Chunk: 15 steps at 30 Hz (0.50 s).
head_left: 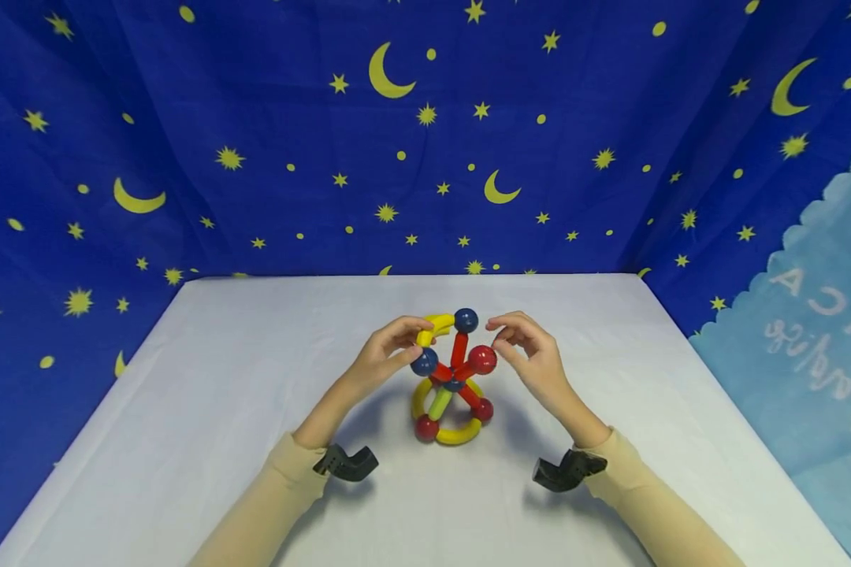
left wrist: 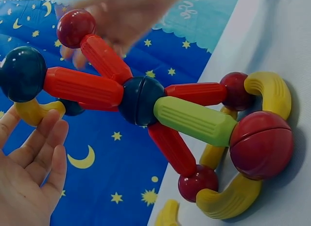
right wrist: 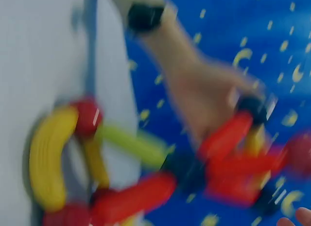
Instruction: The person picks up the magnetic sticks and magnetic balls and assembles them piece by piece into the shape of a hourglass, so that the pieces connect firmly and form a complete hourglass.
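Note:
A magnetic stick-and-ball model [head_left: 453, 383] stands on the table. Its base joins red balls [left wrist: 261, 145] with yellow curved rods [head_left: 459, 435]. Red sticks [left wrist: 83, 88] and a light green stick [head_left: 440, 405] meet at a central blue ball [left wrist: 142, 100]. My left hand [head_left: 392, 346] pinches a yellow curved rod [left wrist: 33, 112] at the top, beside the upper left blue ball [head_left: 424, 362]. My right hand [head_left: 532, 354] is just right of the upper red ball [head_left: 482, 359], fingers bent and holding nothing. The right wrist view is blurred.
A white cloth covers the table [head_left: 184, 409]. Blue fabric [head_left: 291, 220] with yellow moons and stars hangs behind and at the sides. Another yellow piece [left wrist: 168, 214] shows past the base in the left wrist view. Black wrist mounts [head_left: 347, 463] sit on both sleeves.

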{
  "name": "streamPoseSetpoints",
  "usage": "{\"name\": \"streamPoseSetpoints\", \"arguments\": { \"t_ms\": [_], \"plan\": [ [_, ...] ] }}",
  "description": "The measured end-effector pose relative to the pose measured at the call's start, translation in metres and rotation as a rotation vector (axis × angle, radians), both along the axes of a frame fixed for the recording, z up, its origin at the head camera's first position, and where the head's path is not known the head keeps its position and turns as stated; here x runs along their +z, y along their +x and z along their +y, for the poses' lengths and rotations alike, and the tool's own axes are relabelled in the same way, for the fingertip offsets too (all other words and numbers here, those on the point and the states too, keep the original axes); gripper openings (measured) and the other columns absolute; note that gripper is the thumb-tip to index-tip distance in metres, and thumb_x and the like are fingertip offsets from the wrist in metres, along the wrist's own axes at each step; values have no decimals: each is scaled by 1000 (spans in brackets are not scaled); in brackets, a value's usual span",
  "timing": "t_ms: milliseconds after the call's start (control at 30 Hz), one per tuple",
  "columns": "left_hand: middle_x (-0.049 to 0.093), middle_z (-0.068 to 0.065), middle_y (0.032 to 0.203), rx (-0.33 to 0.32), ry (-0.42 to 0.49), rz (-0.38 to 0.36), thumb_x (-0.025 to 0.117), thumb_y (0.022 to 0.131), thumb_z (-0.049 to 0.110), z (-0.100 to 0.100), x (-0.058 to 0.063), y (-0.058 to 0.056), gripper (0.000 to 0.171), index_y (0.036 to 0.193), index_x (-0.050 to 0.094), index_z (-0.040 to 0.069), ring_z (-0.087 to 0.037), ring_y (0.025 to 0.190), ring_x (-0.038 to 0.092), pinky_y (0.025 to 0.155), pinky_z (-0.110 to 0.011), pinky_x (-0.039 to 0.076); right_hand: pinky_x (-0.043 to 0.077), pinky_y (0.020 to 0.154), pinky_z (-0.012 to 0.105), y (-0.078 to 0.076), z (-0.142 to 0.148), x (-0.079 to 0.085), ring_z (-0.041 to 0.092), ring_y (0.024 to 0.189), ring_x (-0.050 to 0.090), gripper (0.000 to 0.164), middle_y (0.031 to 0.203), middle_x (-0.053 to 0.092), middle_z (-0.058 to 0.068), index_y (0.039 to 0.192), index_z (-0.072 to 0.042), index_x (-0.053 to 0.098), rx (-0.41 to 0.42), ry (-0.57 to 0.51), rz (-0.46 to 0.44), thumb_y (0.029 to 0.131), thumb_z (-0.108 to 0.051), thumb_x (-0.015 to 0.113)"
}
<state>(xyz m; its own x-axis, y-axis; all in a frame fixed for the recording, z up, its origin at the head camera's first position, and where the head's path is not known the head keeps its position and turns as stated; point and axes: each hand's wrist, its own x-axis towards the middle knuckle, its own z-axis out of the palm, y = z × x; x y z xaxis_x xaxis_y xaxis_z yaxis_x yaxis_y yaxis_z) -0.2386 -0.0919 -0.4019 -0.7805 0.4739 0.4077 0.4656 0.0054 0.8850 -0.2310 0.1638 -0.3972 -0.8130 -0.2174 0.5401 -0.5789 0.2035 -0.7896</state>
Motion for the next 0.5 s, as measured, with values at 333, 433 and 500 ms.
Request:
{"name": "streamPoseSetpoints", "arguments": {
  "t_ms": [333,433,500],
  "plan": [
    [58,-34,113,10,-13,22,53,93,10,-3,0,-1,35,122,51,-9,0,100,54,89,-21,46,46,97,50,-124,-12,-48,37,117,55,32,125,60,24,116,3,63,233,490,-150,86,-7,67],
    [58,-33,114,7,-15,14,54,94,14,-2,-2,-1,37,123,51,-8,-1,99,54,89,-21,46,38,104,58,-142,-22,-57,40,125,50,32,132,55,25,117,0,64,391,546,-156,86,-8,67],
    [57,-32,117,10,-15,7,55,94,16,-2,-2,-1,38,123,52,-8,-2,99,54,89,-22,46,35,106,60,-149,-28,-61,40,126,49,29,133,55,23,115,-2,66,473,556,-178,87,-8,66]
  ]
}}
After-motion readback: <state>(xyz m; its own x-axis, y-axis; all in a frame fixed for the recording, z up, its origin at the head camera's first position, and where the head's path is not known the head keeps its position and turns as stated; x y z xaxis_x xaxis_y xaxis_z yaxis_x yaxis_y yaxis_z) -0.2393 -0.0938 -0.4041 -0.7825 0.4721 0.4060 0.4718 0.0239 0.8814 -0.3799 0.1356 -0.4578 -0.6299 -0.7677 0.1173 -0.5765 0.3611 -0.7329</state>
